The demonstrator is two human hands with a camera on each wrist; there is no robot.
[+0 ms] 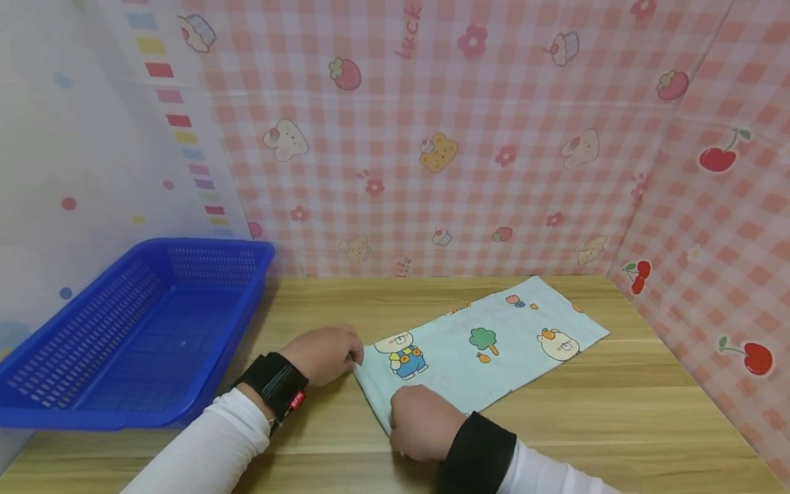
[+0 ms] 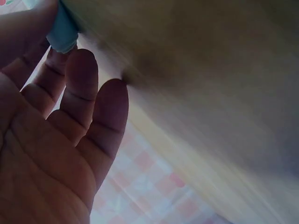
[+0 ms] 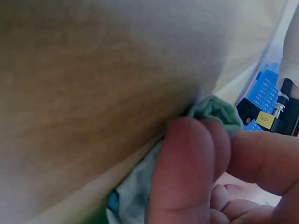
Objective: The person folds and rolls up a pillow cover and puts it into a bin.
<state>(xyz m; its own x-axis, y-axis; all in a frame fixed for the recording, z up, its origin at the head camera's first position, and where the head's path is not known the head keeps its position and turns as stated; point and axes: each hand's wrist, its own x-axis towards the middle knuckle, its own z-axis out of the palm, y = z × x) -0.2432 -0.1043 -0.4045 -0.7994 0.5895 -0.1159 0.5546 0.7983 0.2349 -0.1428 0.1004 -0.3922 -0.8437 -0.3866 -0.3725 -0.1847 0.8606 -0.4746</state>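
A light-blue cloth (image 1: 453, 353), printed with cartoon bears and a tree, lies folded into a long flat strip on the wooden table. At its far left corner my left hand (image 1: 324, 353) pinches the edge. My right hand (image 1: 426, 422) grips the near left corner, hiding part of it. In the left wrist view, a rolled bit of the cloth (image 2: 63, 30) sits between thumb and fingers, with the other fingers spread below. The right wrist view has the bunched cloth end (image 3: 217, 112) held between the thumb and fingertips.
A blue plastic basket (image 1: 179, 336) with slotted sides stands on the left, near my left forearm. Pink checked sheeting (image 1: 395, 185) with cartoon prints hangs behind the wooden table (image 1: 592, 412) and along its right side.
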